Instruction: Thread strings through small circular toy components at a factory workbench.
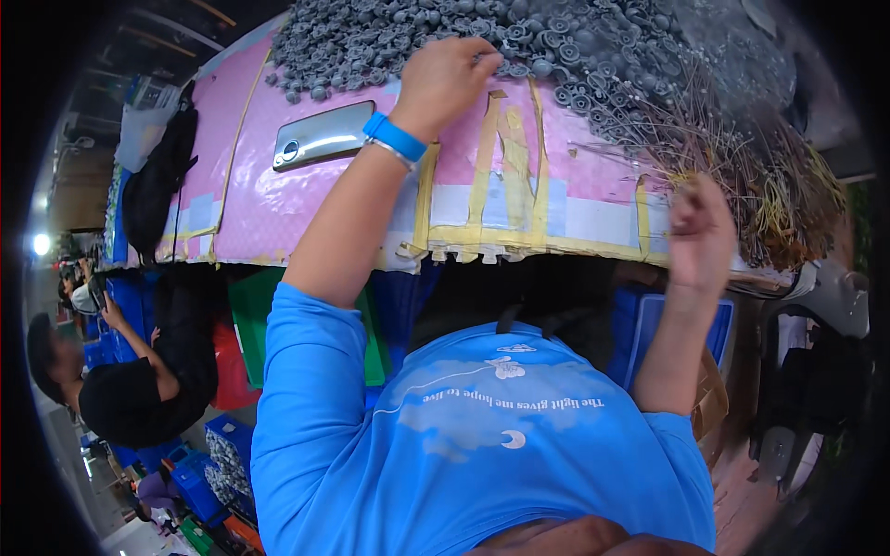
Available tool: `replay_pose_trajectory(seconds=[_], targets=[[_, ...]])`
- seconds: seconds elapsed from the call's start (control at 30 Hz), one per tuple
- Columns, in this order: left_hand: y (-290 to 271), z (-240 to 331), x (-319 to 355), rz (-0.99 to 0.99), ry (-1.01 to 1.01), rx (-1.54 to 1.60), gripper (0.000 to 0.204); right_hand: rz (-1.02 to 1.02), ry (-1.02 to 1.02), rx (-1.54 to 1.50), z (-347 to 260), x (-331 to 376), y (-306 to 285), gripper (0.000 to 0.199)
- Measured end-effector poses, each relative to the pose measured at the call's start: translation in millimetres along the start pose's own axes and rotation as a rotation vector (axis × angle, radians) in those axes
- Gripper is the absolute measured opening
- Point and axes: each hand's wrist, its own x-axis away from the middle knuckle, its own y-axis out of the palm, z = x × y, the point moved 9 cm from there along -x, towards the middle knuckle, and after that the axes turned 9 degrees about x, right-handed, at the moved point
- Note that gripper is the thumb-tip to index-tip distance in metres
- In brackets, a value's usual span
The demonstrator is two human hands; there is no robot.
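Note:
My left hand [447, 82] is at the near edge of a large heap of small grey cup-shaped plastic pieces [399, 42]. Its fingers are bent together among the pieces, and what they hold, if anything, is hidden. Lower down on the right, my right hand [702, 227] is raised at the table's front edge with curled fingers. Whatever is in that grip is too small to make out. Beside it lies a tangled bunch of thin brown and yellowish stems [742, 176], some tipped with small pale beads.
A phone [324, 134] lies on the pink taped table covering [269, 208] beside my left forearm. Below the table are a green crate [250, 320] and a blue crate [649, 324]. A person in black [130, 394] is at the far left, near a hanging dark bag [159, 185].

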Motion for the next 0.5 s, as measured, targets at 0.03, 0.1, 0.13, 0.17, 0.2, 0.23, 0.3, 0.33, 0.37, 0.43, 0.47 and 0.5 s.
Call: replay_pose_trajectory(seconds=[0.03,0.1,0.13,0.17,0.2,0.23,0.3,0.33,0.37,0.43,0.47,0.5], targets=[[12,0,-1,-0.082,-0.051,-0.008,0.023,-0.03,0.082,0.094,15,10,20,0.011],[23,1,1,-0.158,-0.103,-0.011,0.023,-0.286,0.259,0.258,53,33,58,0.009],[22,6,2,-0.098,-0.055,-0.043,0.021,-0.411,0.289,0.322,63,44,72,0.011],[21,11,4,-0.038,-0.008,-0.074,0.019,-0.406,0.285,0.329,63,47,74,0.011],[24,9,7,-0.036,-0.007,-0.068,0.019,-0.51,0.19,0.415,57,52,85,0.011],[24,15,10,-0.006,0.075,-0.026,0.018,-0.612,0.093,0.502,51,57,95,0.012],[24,24,14,0.029,0.162,0.025,0.016,-0.618,0.09,0.525,46,57,96,0.013],[27,24,15,0.003,0.118,0.028,0.015,-0.651,0.133,0.529,49,61,99,0.012],[30,24,15,-0.022,0.075,0.032,0.014,-0.682,0.176,0.533,51,66,100,0.012],[29,22,14,0.015,0.017,0.079,0.013,-0.718,0.21,0.576,59,75,101,0.011],[27,17,14,0.043,-0.048,0.119,0.013,-0.614,0.228,0.439,58,74,98,0.011],[29,18,13,0.053,-0.04,0.132,0.013,-0.509,0.239,0.302,56,72,91,0.012]])
